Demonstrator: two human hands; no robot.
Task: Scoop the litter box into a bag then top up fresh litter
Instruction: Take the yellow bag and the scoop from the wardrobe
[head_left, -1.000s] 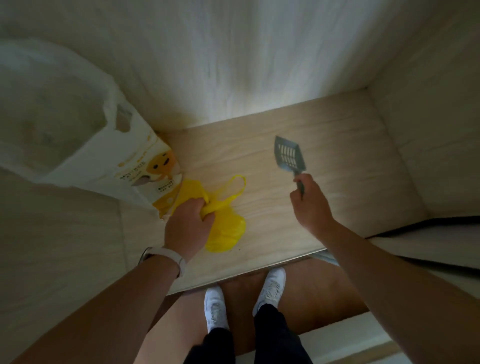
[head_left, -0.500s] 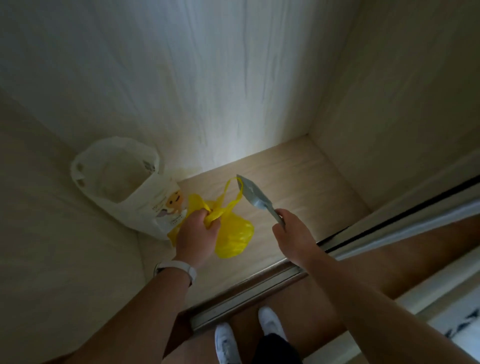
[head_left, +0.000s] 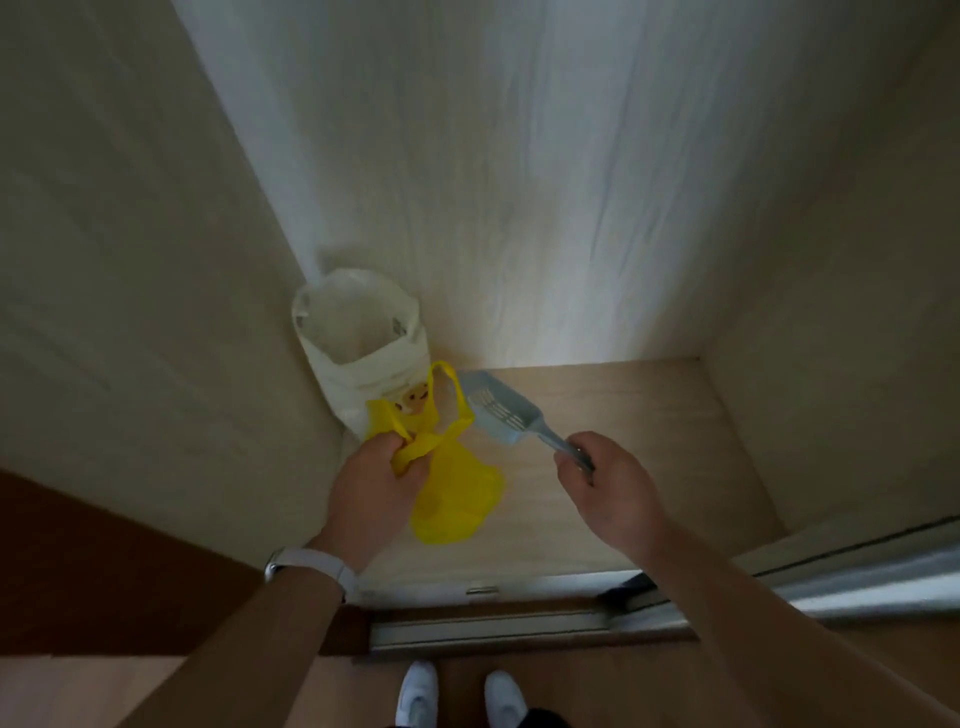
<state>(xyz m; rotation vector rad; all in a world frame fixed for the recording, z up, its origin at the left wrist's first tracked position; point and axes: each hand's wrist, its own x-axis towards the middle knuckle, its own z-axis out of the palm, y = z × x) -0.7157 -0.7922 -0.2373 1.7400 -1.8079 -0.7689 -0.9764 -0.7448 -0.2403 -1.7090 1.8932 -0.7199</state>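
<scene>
My left hand (head_left: 371, 491) grips the handles of a yellow plastic bag (head_left: 454, 493), which hangs over the wooden closet floor (head_left: 613, 447). My right hand (head_left: 605, 488) holds the handle of a grey slotted litter scoop (head_left: 496, 408), its blade pointing up-left toward the bag's handles. A white litter bag (head_left: 358, 348) with a yellow cartoon print stands open-topped in the back left corner of the closet, just behind the yellow bag. No litter box is in view.
Pale wood-grain walls enclose the closet on the left, back and right. A metal sliding-door track (head_left: 519, 618) runs along the front edge. My white shoes (head_left: 415, 693) stand on the brown floor before it.
The camera has pulled back and up, so the litter bag looks smaller and farther. Both hands rose slightly with bag and scoop; the scoop blade now lies flatter, close to the bag's handles.
</scene>
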